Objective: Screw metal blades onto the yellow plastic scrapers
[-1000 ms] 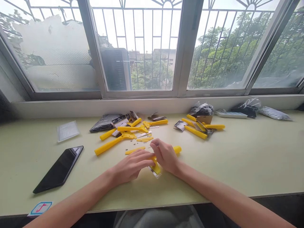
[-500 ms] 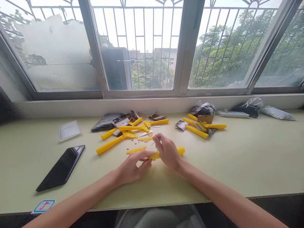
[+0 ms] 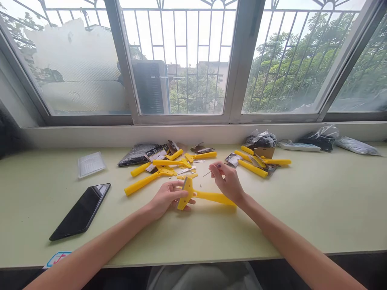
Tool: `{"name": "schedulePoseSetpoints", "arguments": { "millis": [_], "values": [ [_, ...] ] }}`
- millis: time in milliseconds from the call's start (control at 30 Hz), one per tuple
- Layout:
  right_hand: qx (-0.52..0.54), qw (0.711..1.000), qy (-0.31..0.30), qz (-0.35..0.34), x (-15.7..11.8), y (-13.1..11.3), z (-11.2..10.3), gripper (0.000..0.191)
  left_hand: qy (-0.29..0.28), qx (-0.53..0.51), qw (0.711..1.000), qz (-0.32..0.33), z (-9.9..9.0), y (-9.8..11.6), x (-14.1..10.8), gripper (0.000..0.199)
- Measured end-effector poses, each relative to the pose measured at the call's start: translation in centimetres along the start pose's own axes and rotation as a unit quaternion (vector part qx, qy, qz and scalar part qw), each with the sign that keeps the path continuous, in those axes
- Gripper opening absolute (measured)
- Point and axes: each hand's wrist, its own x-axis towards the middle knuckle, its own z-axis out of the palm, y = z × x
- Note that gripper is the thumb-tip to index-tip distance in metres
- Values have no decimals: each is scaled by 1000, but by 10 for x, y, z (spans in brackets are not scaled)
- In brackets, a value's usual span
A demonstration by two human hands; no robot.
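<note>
Over the pale worktop (image 3: pixel 305 209), the left hand (image 3: pixel 163 200) has its fingers closed on a yellow scraper (image 3: pixel 209 196) at the head, handle toward three o'clock; the right hand (image 3: pixel 229 180) pinches a thin tool (image 3: pixel 207 174). The scraper seems light and stiff, safest held by the handle.

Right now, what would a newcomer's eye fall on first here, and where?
A yellow scraper would likely stand out first, at the centre, held in the left grip, with a thin tool in the right grip. A black phone lies on the left of the table.
</note>
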Motion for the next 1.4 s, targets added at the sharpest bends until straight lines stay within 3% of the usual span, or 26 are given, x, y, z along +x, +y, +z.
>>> {"name": "schedulePoseSetpoints", "arguments": {
  "millis": [133, 267, 567, 800, 1033, 1400],
  "values": [
    [32, 999, -38, -3, -3, -7, 3, 34, -4, 0, 1000, -5, -1, 1, 0, 46],
    [11, 999, -37, -21, -4, -11, 7, 34, -7, 4, 1000, 1, 0, 1, -1, 44],
    [-28, 996, -86, -8, -1, -5, 12, 36, -7, 17, 1000, 0, 1, 2, -1, 44],
    [35, 999, -7, -2, -2, -12, 8, 32, -4, 16, 1000, -3, 1, 2, -1, 40],
    [230, 971, 69, 8, -6, -35, 1, 32, -7, -12, 1000, -19, 0, 2, 1, 41],
    [155, 987, -36, -15, -17, -32, 16, 25, -14, -3, 1000, -9, 3, 3, 1, 45]
  ]
}}
